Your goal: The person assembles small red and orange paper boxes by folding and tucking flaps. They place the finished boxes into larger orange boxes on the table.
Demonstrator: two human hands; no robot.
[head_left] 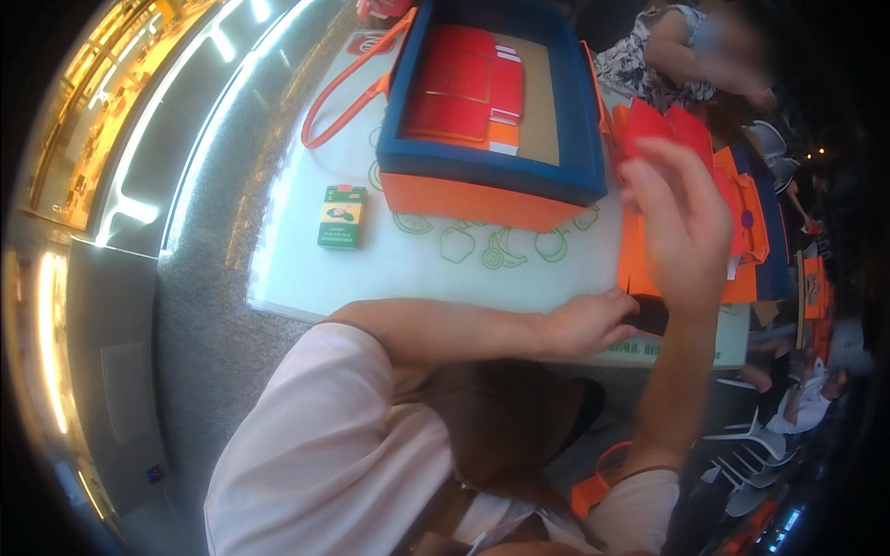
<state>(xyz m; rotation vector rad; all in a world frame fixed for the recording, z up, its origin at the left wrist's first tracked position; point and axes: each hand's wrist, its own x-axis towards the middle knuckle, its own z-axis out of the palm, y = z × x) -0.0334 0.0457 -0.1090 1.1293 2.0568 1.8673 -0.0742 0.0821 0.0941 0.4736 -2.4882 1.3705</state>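
Note:
My left hand (588,325) reaches across to the table's near edge. Its fingers are loosely bent and apart, with their tips beside the near corner of an orange gift box (635,258), and no held thing shows. Above that box my right hand (684,213) is raised, slightly blurred, its fingers apart in front of upright red boxes (691,132). Whether its fingertips touch the red boxes I cannot tell. Farther left stands an open gift box (482,196), orange outside and blue at the rim, with red packets (454,85) inside and an orange strap handle (345,100).
A small green pack (342,219) stands on the white table (306,269), which has green fruit drawings. Across the table is another person (672,51). White chairs (746,468) and a seated person (805,398) are off to the right. An orange bag (588,493) is below.

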